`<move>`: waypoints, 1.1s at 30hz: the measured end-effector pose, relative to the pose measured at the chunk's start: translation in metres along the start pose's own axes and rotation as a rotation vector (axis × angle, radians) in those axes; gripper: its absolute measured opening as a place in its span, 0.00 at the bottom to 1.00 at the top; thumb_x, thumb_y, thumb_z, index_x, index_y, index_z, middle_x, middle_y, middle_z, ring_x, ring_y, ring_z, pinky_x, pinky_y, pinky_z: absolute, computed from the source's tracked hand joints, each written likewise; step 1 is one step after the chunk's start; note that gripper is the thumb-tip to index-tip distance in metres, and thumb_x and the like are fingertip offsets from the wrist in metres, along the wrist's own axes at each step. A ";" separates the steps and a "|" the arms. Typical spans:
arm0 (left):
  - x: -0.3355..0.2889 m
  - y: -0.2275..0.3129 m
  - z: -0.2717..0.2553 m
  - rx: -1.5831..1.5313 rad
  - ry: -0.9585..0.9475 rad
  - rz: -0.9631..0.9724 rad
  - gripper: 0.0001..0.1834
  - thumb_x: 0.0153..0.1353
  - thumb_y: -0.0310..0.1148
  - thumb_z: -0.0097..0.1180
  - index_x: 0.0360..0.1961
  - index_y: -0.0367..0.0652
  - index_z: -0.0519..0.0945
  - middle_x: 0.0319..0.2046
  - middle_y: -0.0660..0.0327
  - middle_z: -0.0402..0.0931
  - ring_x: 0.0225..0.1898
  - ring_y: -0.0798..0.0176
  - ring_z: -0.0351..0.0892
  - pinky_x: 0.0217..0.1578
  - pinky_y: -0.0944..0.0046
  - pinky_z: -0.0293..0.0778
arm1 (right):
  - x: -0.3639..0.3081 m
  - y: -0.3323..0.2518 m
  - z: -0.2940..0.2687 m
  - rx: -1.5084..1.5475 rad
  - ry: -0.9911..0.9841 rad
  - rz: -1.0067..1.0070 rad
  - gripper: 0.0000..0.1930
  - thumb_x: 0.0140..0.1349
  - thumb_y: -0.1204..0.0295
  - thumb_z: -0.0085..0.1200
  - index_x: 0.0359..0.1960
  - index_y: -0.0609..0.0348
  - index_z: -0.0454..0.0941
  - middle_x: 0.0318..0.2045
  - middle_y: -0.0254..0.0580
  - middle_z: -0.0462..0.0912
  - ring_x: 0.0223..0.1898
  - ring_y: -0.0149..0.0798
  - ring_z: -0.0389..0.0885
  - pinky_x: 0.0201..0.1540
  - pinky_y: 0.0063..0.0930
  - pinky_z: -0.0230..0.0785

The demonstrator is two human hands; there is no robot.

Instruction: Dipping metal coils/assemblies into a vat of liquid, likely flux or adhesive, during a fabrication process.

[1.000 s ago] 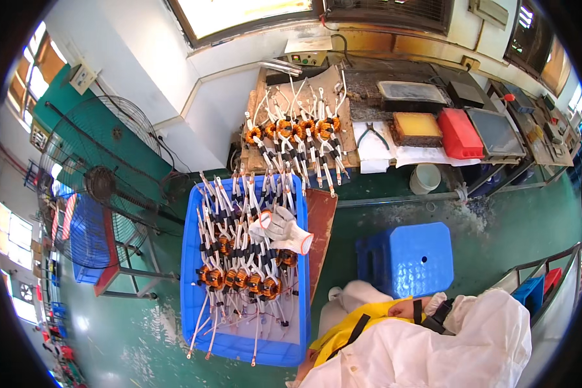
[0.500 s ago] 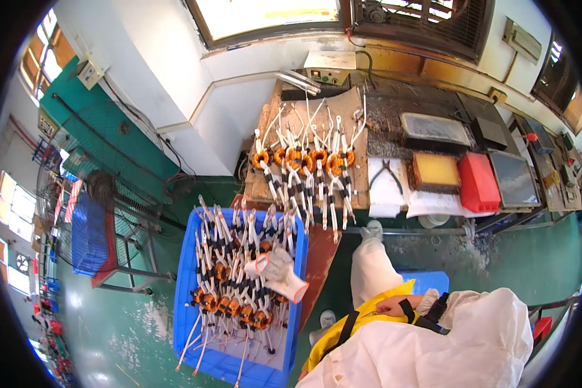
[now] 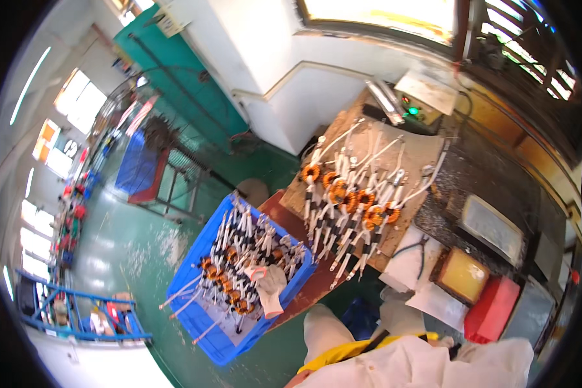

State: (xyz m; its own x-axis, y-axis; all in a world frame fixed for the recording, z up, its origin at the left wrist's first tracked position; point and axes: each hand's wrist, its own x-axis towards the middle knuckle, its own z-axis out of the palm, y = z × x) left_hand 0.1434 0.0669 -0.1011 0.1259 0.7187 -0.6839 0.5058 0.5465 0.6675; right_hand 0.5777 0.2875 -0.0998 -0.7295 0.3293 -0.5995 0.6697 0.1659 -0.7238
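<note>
Only a sliver of skin of my left hand (image 3: 299, 377) shows at the lower edge, beside the white garment; its fingers are hidden. My right hand (image 3: 441, 341) is partly seen at my lap, next to the yellow cloth (image 3: 343, 354), its fingers mostly covered. To the left, a blue plastic crate (image 3: 215, 344) holds many copper-wound ring coils (image 3: 225, 283) with white-sleeved leads. On top of them lies a white work glove (image 3: 273, 288) with an orange-edged cuff. More orange ring coils (image 3: 349, 202) lie in a row on the brown workbench board (image 3: 404, 145).
Pliers (image 3: 423, 253) lie on white paper beside a yellow block in a dark tray (image 3: 463, 275) and a red bin (image 3: 493, 309). A control box (image 3: 427, 97) with a green light stands at the back. A fan (image 3: 160, 134) and a blue rack (image 3: 84, 335) are on the left.
The view has tilted and turned, so the bench now slopes down to the right and more of the left-hand room shows. My right hand is less visible. The coils and glove stay put.
</note>
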 end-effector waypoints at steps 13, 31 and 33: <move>-0.119 0.265 -0.085 -0.253 0.415 1.105 0.03 0.55 0.28 0.54 0.29 0.42 0.73 0.32 0.57 0.68 0.32 0.60 0.66 0.30 0.62 0.66 | 0.012 -0.125 -0.027 -0.208 0.534 -0.249 0.06 0.55 0.72 0.50 0.28 0.62 0.70 0.26 0.52 0.73 0.29 0.53 0.73 0.32 0.37 0.67; -0.193 0.236 -0.021 -0.524 0.360 1.348 0.07 0.57 0.32 0.53 0.28 0.38 0.73 0.26 0.58 0.69 0.29 0.60 0.69 0.29 0.61 0.67 | 0.027 -0.217 -0.004 -0.278 0.552 -0.678 0.05 0.56 0.73 0.51 0.30 0.62 0.73 0.27 0.46 0.74 0.31 0.48 0.75 0.34 0.32 0.69; -0.164 0.219 -0.068 -0.182 0.795 1.078 0.06 0.59 0.26 0.48 0.35 0.36 0.74 0.32 0.57 0.72 0.35 0.59 0.72 0.36 0.63 0.68 | 0.035 -0.213 0.004 -0.267 0.529 -0.682 0.05 0.56 0.73 0.51 0.30 0.62 0.73 0.27 0.47 0.75 0.32 0.49 0.75 0.34 0.33 0.69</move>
State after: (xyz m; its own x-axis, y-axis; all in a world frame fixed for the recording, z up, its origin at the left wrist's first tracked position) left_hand 0.1755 0.0980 0.1768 -0.1699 0.8410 0.5136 0.3424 -0.4384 0.8310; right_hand 0.4094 0.2597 0.0321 -0.8649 0.4539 0.2142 0.1732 0.6704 -0.7215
